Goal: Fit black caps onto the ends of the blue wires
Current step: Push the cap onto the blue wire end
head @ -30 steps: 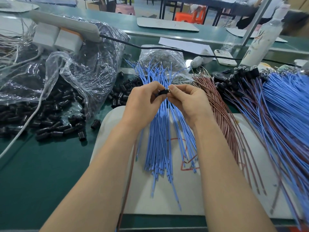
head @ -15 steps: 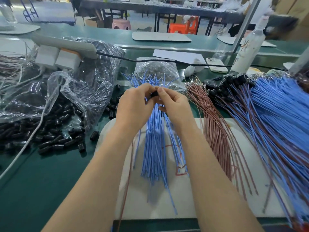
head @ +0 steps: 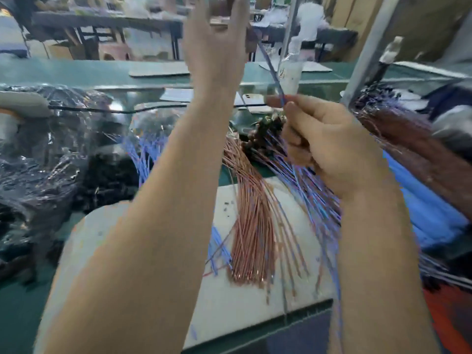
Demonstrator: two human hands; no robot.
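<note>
Head view, heavy blur. I see right hand [head: 332,149] pinching blue wire [head: 270,70] between thumb and forefinger. Wire slants up toward raised left hand [head: 214,47]; cannot tell its grip. Print on white bottle [head: 292,75] unreadable. Copper wires [head: 252,226] on white board [head: 242,315].

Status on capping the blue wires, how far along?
Done: the wire bundle at right shows black caps on its far ends. In hand: the right hand pinches one blue wire running up past the raised left hand; blur hides its top end. Left: loose blue wires behind the left forearm, no caps visible on them, so a fair share seems to remain.
</note>
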